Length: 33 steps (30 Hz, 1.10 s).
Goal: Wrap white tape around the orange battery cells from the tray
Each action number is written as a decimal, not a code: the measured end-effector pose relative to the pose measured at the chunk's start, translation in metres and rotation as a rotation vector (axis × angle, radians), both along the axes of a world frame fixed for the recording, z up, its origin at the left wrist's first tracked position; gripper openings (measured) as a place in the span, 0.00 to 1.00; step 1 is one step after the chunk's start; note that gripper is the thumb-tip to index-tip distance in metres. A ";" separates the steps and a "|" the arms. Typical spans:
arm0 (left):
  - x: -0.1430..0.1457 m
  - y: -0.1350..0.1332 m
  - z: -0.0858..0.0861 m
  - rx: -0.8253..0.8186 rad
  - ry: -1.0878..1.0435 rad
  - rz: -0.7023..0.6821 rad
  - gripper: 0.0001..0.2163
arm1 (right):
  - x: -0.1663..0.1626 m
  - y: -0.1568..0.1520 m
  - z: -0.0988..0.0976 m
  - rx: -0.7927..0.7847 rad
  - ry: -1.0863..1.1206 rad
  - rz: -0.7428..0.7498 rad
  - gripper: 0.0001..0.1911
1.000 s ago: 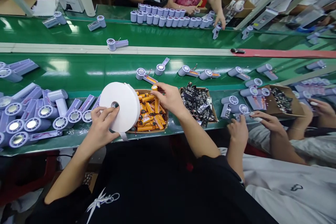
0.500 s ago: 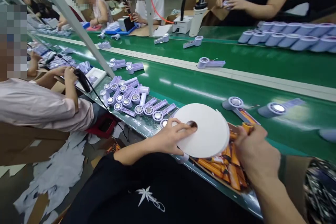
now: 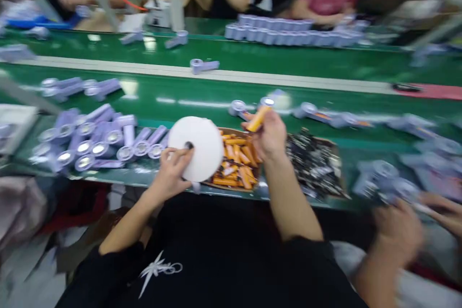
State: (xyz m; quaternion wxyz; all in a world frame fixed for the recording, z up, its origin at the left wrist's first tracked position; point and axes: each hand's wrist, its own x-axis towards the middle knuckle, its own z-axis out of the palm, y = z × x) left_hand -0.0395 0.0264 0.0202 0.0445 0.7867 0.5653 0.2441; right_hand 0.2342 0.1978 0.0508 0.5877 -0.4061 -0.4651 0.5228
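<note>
Orange cylinder (image 3: pixel 259 119) pinched between thumb and fingers of the right hand (image 3: pixel 271 137), raised beyond the orange pile (image 3: pixel 238 156).
To the left, the left hand (image 3: pixel 172 172), fingers spread, holds a white roll (image 3: pixel 204 149); lavender housings (image 3: pixel 127 131) lie farther left.

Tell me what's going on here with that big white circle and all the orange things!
Someone in a black top has their left hand on a big white roll, fingers at its middle hole. Their right hand holds up one orange cylinder. More orange pieces lie beside the roll, then a pile of dark parts. Purple pieces are heaped to the left, by a green belt.
</note>
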 end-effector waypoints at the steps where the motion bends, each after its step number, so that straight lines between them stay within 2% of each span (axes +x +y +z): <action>1: -0.004 0.003 0.001 0.048 0.015 -0.011 0.42 | 0.004 -0.002 0.007 -0.019 -0.007 0.071 0.37; 3: -0.008 0.010 0.004 0.120 0.054 -0.048 0.40 | 0.011 -0.010 0.019 -0.038 -0.067 0.185 0.37; 5: -0.008 0.012 0.010 0.161 0.101 -0.093 0.40 | 0.015 -0.024 0.031 -0.030 -0.126 0.234 0.34; 10: 0.000 0.011 0.024 0.209 0.217 -0.118 0.38 | 0.021 -0.051 0.050 0.042 -0.281 0.264 0.23; 15: 0.003 0.011 0.027 0.202 0.232 -0.142 0.37 | 0.022 -0.056 0.055 0.112 -0.433 0.269 0.17; 21: -0.001 0.017 0.033 0.208 0.237 -0.198 0.38 | 0.029 -0.051 0.066 0.182 -0.704 0.343 0.15; 25: 0.011 0.006 0.049 0.255 0.324 -0.180 0.32 | 0.047 -0.059 0.079 0.230 -0.808 0.496 0.22; 26: 0.015 0.004 0.050 0.278 0.351 -0.178 0.30 | 0.049 -0.060 0.076 0.200 -0.804 0.478 0.23; 27: 0.020 0.004 0.049 0.295 0.381 -0.175 0.28 | 0.047 -0.060 0.069 0.142 -0.784 0.399 0.23; 29: 0.025 0.008 0.041 0.312 0.418 -0.130 0.27 | 0.033 -0.062 0.050 -0.003 -0.650 0.085 0.23; 31: 0.028 0.010 0.030 0.249 0.423 -0.087 0.28 | 0.013 -0.072 0.032 -0.061 -0.410 -0.192 0.24; 33: 0.033 0.002 0.020 0.163 0.398 -0.081 0.30 | 0.001 -0.085 0.023 -0.077 -0.251 -0.310 0.28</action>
